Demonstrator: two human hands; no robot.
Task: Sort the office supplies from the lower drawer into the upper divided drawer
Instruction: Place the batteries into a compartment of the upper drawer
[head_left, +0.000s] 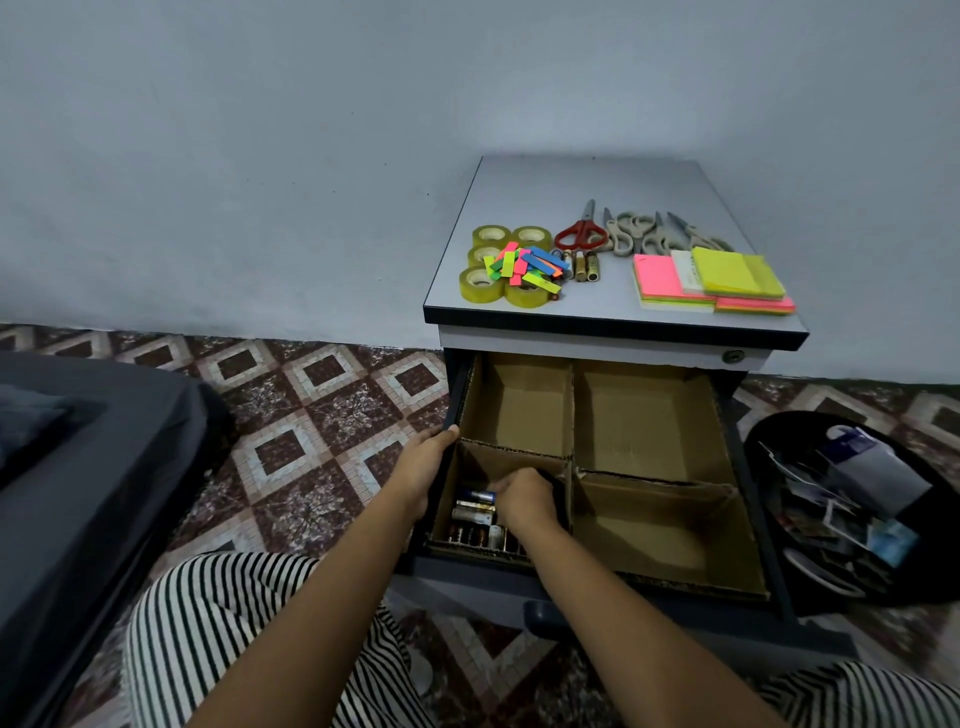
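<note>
The right hand (524, 496) covers part of the batteries (475, 512), its fingertips curled out of sight, so any grip on them cannot be told. Battery labels are too small to read. The left hand's (423, 467) fingertips vanish over the drawer (675, 525) wall. Both forearms run off the bottom edge.

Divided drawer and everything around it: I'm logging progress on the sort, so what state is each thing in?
Divided drawer: pulled open.
Batteries: piled in the near-left compartment; the other three compartments look empty.
Right hand: down in that compartment, on the batteries.
Left hand: gripping the drawer's left wall.
Tape rolls, scissors, sticky notes: unsorted on the cabinet top.
</note>
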